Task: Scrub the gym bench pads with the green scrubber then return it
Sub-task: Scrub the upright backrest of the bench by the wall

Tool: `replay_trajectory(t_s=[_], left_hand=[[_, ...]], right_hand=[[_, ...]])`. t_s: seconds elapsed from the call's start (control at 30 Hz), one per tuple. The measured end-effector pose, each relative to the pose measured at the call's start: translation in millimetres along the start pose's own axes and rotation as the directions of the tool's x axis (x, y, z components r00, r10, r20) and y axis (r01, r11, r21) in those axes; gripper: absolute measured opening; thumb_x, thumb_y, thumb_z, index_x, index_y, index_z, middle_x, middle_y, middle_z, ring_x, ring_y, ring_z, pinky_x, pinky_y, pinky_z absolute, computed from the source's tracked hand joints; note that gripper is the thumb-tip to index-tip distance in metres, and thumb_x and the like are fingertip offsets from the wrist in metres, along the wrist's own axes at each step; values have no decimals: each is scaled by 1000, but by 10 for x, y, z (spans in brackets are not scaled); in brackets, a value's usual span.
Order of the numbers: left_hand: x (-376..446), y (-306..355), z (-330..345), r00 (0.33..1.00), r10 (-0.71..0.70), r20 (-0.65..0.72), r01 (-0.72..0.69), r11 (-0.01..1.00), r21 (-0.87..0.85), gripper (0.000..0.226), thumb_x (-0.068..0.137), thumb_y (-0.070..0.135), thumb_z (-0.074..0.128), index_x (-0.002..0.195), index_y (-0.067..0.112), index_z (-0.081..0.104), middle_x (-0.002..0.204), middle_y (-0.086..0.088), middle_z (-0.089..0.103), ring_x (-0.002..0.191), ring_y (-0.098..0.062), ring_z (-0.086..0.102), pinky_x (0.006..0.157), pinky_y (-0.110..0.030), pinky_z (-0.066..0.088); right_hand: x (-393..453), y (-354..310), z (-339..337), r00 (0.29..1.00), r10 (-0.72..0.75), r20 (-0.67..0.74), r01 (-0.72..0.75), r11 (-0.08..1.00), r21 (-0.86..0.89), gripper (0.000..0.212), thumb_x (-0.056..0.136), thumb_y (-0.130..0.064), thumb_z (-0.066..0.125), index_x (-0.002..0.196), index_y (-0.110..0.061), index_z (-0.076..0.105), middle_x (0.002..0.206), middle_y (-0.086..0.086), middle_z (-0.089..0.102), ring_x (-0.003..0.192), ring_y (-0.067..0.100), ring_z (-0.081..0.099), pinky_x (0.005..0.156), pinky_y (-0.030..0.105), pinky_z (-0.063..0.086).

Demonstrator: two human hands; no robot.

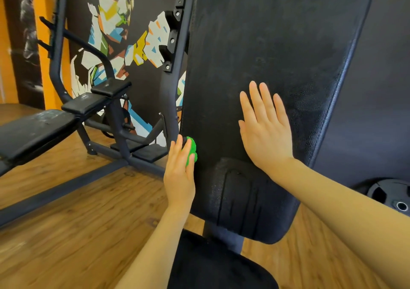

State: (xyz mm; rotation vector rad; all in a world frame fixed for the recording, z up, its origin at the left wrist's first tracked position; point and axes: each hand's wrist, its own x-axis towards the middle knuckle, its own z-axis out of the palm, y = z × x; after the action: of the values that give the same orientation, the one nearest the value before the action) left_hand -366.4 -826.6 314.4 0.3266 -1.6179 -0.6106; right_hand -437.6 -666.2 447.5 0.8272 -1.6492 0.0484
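The tall black back pad [266, 44] of an upright gym bench fills the middle and right of the head view. My left hand [179, 169] grips the green scrubber [191, 150] and holds it against the pad's lower left edge. My right hand [264, 124] lies flat on the pad with its fingers straight and spread, pointing up. Below the back pad, the black seat pad [217, 264] shows at the bottom of the view. Most of the scrubber is hidden behind my left fingers.
A second bench [33, 131] with black pads and a dark metal frame stands at the left on the wooden floor [77, 222]. A painted mural wall [115, 22] is behind it. A black weight plate [390, 194] lies at the right, by the floor.
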Motion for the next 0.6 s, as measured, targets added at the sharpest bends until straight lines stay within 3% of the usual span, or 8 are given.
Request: replay_trajectory(t_s=[0.2, 0.4, 0.6], left_hand=[[-95, 265, 124, 934, -339, -117, 318, 933, -168, 38, 103, 23, 43, 140, 28, 38, 148, 18, 27, 145, -7, 19, 113, -25, 15], [-75, 390, 235, 891, -406, -201, 387, 913, -130, 36, 104, 25, 40, 140, 29, 42, 154, 6, 34, 141, -3, 14, 113, -27, 15], [-87, 522, 265, 840, -487, -239, 453, 872, -182, 39, 104, 23, 38, 143, 20, 46, 155, 2, 35, 145, -11, 22, 112, -24, 19]], right_hand=[[134, 288, -132, 974, -222, 35, 223, 974, -43, 55, 99, -35, 50, 147, -9, 42, 159, 18, 25, 146, 34, 25, 115, 50, 23], [338, 526, -108, 826, -550, 123, 559, 827, -52, 53, 100, -29, 47, 149, -13, 38, 159, 18, 23, 148, 35, 18, 119, 51, 16], [327, 539, -106, 810, -566, 151, 577, 816, -36, 54, 102, -29, 41, 153, -14, 31, 160, 16, 19, 150, 33, 12, 121, 49, 10]])
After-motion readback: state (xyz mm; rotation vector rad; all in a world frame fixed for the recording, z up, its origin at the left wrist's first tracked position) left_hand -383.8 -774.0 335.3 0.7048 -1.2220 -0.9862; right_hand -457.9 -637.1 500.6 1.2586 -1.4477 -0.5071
